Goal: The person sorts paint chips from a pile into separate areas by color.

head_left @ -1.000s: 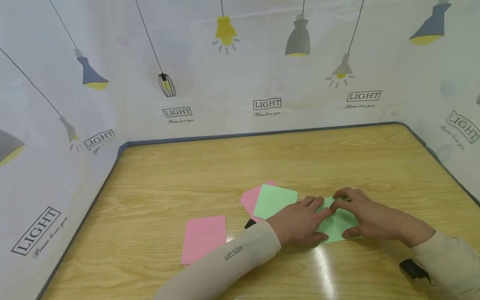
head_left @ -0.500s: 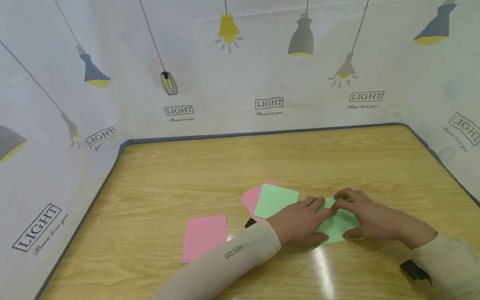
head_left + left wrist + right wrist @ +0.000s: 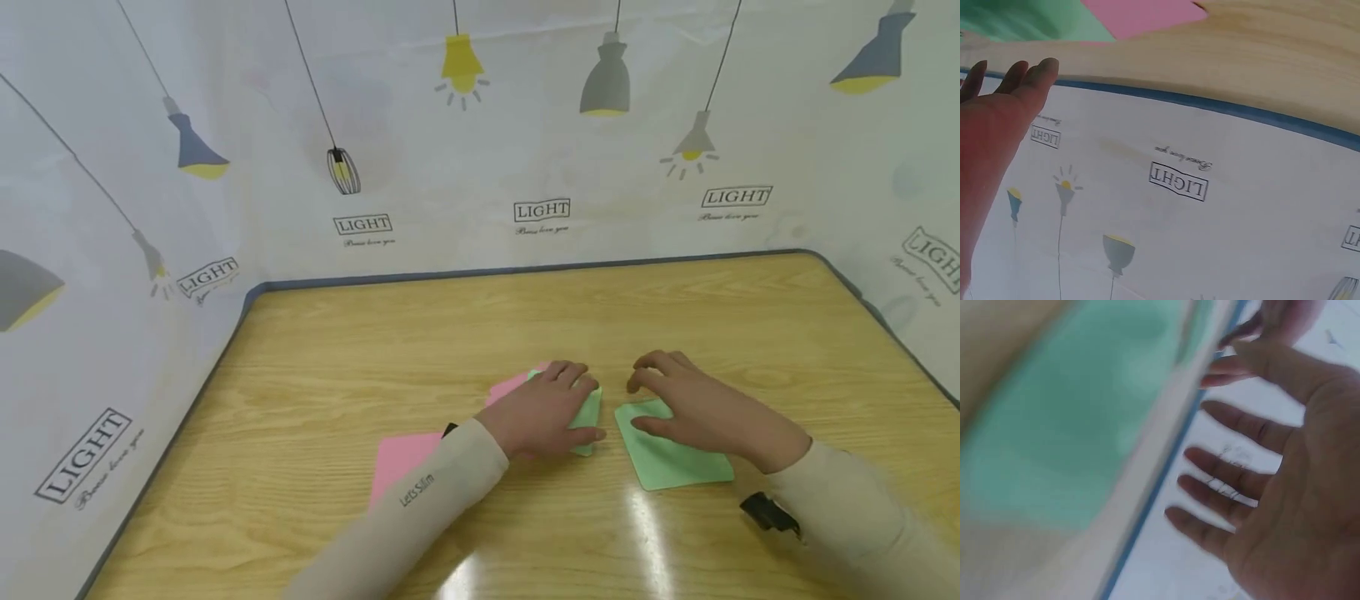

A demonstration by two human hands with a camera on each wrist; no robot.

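Observation:
My left hand (image 3: 543, 410) is over a green paper square (image 3: 592, 414) with rounded corners, hiding most of it. That square lies on fanned pink sheets (image 3: 507, 389). In the left wrist view the fingers (image 3: 1038, 81) stretch out with nothing in them. My right hand (image 3: 701, 412) hovers over a second green paper square (image 3: 663, 467), which lies on the table further right. Its fingers and thumb are spread apart and hold nothing, as the right wrist view shows the hand (image 3: 1297, 469) off the blurred green paper (image 3: 1079, 412).
A pink paper stack (image 3: 401, 462) lies at the left, partly behind the left sleeve (image 3: 427, 500). The wooden table (image 3: 420, 333) ends at a blue-edged printed backdrop (image 3: 450, 167) at the back and sides. A black strap piece (image 3: 770, 512) hangs by the right sleeve.
Both hands have come off the right green square. The left hand moved left over the other green square; the right hand lifted and shifted slightly left. The head view shifted slightly.

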